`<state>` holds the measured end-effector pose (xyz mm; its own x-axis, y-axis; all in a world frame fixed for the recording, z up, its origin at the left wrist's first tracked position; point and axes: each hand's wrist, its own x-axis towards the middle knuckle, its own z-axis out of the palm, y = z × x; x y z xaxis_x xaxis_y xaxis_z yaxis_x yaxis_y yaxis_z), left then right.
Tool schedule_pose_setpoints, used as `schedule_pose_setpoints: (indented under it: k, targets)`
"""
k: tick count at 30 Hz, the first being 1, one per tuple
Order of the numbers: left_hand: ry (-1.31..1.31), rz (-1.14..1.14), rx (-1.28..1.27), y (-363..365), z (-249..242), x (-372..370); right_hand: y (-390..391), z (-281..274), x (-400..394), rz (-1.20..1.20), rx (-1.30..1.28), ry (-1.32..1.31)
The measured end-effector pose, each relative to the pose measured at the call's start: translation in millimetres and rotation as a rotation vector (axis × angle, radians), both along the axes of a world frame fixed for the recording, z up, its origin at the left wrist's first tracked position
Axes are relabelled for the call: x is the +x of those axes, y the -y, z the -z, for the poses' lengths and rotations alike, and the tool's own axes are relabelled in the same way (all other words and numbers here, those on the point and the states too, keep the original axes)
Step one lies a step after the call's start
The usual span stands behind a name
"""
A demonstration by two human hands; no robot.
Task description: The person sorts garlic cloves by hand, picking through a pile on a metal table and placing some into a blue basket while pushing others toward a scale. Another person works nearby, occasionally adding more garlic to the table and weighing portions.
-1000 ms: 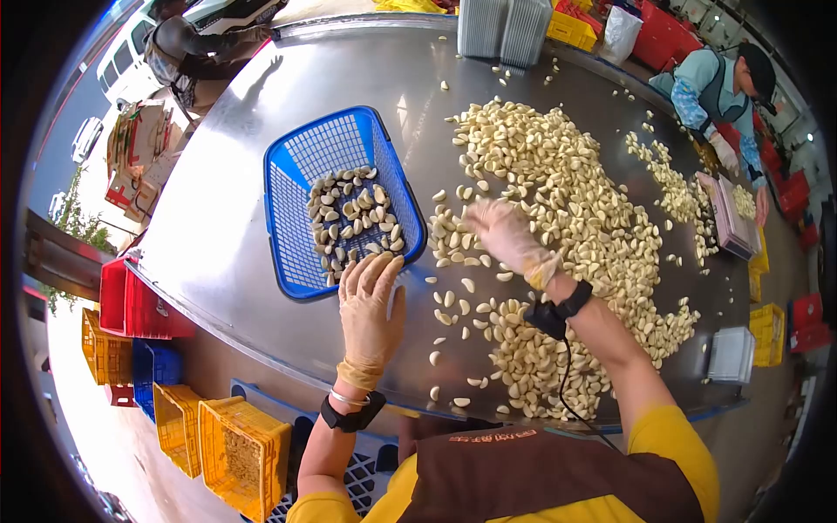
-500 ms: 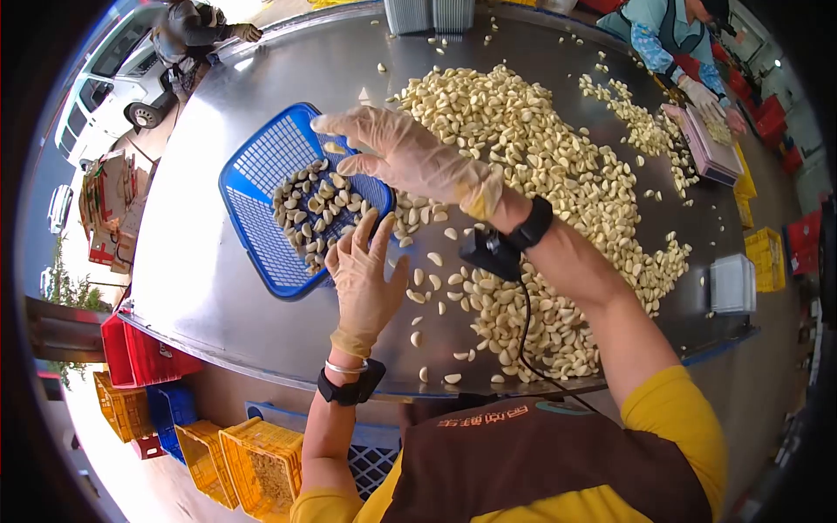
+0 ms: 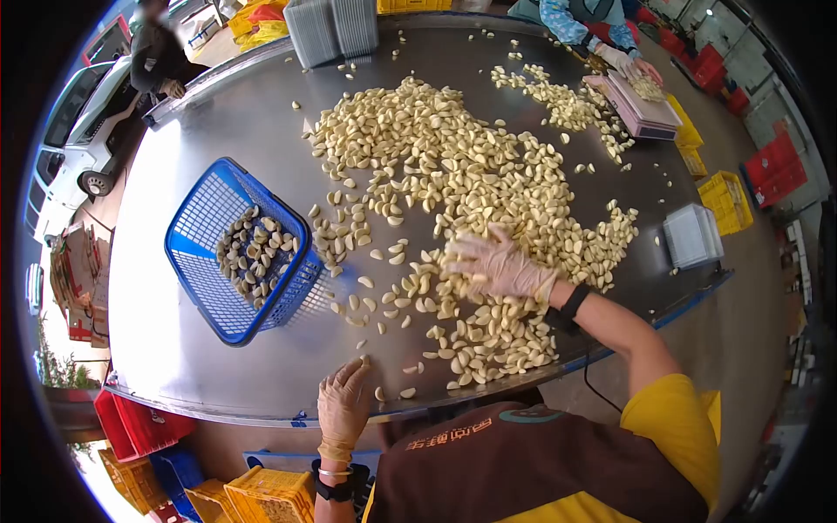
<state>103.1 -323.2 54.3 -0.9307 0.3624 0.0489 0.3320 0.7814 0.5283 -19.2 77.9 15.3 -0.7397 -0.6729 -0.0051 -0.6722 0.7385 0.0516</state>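
Peeled garlic cloves point(image 3: 514, 187) lie in a large heap on the metal table point(image 3: 157, 288). My right hand point(image 3: 501, 264), in a pale glove, rests on the heap with its fingers spread. Near the front edge, my gloved left hand point(image 3: 344, 403) has its fingers drawn together, a clove point(image 3: 364, 359) at their tips. A blue basket point(image 3: 199, 218) stands at the left with darker cloves point(image 3: 253, 253) inside. Loose cloves are scattered between the basket and the heap.
A person's gloved hands point(image 3: 623, 63) are at a pink scale point(image 3: 641, 109) at the back right. Another person stands beyond the far left edge. Clear plastic trays point(image 3: 693, 235) sit at the right, and more trays point(image 3: 327, 30) at the back. Crates point(image 3: 270, 495) stand below the front edge.
My right hand has gone from above the basket to the heap. My left hand has left the basket's side and moved down toward the front edge. The view has shifted.
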Motion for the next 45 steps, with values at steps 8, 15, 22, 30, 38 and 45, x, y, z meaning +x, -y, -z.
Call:
schedule_pose_setpoints:
  k: [8, 15, 22, 30, 38, 45]
  targets:
    - [0.000, -0.313, 0.017, -5, 14, 5, -153, 18, -63, 0.740, -0.178, 0.057]
    - [-0.065, -0.492, 0.032, -10, 18, 6, -140, -7, 82, 0.157, 0.014, 0.240]
    - [-0.043, -0.520, 0.058, -16, 13, 5, -193, -55, 82, -0.082, -0.285, 0.949]
    - [-0.054, -0.534, 0.051, -13, 15, 5, -161, 33, -107, 0.343, -0.592, 0.068]
    - [-0.031, -0.745, 0.545, -19, 40, 6, -157, 24, -116, 0.493, -0.498, 0.071]
    - [0.522, -0.456, 1.016, -111, 2, -11, -63, -26, -5, -0.013, -0.520, 0.117]
